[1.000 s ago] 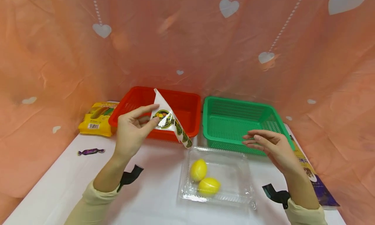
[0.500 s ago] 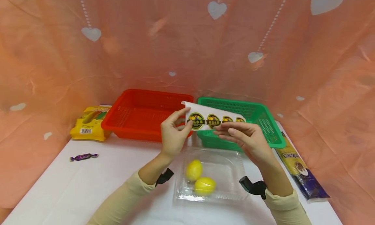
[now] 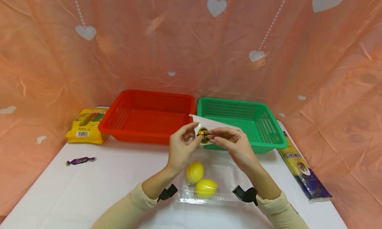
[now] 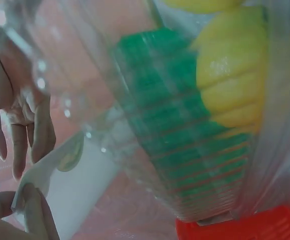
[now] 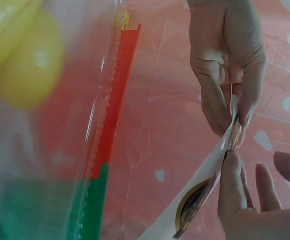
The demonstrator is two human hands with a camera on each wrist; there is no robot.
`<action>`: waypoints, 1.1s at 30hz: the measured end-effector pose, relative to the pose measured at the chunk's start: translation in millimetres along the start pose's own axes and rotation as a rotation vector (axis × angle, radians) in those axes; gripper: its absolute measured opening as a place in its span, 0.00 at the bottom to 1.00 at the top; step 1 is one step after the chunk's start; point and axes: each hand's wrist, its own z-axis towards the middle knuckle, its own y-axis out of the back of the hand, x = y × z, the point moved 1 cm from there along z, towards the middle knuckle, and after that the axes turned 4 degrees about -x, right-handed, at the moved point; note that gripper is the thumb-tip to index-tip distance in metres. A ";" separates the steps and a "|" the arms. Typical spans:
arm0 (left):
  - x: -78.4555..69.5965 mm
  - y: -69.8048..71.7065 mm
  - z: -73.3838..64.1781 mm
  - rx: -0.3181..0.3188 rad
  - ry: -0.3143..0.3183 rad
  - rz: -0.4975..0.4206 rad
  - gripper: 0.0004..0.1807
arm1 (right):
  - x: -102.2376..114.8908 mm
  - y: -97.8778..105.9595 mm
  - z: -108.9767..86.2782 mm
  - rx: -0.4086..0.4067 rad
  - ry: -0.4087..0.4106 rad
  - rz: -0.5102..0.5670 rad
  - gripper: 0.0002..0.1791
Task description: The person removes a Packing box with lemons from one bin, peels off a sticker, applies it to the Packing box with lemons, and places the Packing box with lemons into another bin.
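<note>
A white strip of round fruit stickers (image 3: 206,122) is pinched between the thumb and forefinger of my left hand (image 3: 180,151), above the clear box. My right hand (image 3: 238,148) is at the strip's printed face, its fingertips beside the sticker nearest the left thumb. One right fingertip (image 5: 231,172) meets the strip in the right wrist view, while the other fingers stand apart. Below both hands lies a clear plastic clamshell box (image 3: 215,200) with two yellow lemons (image 3: 195,172) inside. The box's far part is partly hidden by my hands.
Behind stand a red basket (image 3: 146,136) and a green basket (image 3: 241,101), side by side. A yellow packet (image 3: 86,126) and a purple wrapped candy (image 3: 81,160) lie left. At the right edge is a gold and purple packet (image 3: 304,167). A pink curtain (image 3: 143,50) rises behind.
My left hand has brought the sticker strip rightward, from the red basket to over the clear box. My right hand has moved left and closer to the left hand, up to the strip.
</note>
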 end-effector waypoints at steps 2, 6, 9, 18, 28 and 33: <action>-1.1 -0.4 -0.7 0.028 0.006 -0.005 0.22 | 0.4 -1.3 -0.7 -0.027 0.004 -0.040 0.14; -2.5 -1.9 -0.6 0.054 0.002 -0.006 0.23 | 3.4 -3.2 -1.1 -0.082 0.011 -0.167 0.16; -2.6 -3.3 0.3 0.041 -0.012 -0.004 0.23 | 5.6 -4.3 -1.1 -0.099 0.003 -0.236 0.18; -6.4 -8.5 0.6 0.047 -0.049 0.004 0.24 | 10.6 -5.4 -3.2 -0.084 0.037 -0.270 0.19; -9.8 -11.3 -3.5 0.050 -0.020 -0.026 0.20 | 8.3 -3.2 -5.9 -0.058 0.045 -0.298 0.18; -9.4 -12.5 -6.1 0.038 -0.005 -0.074 0.17 | 9.3 -3.6 -6.9 -0.076 0.040 -0.322 0.18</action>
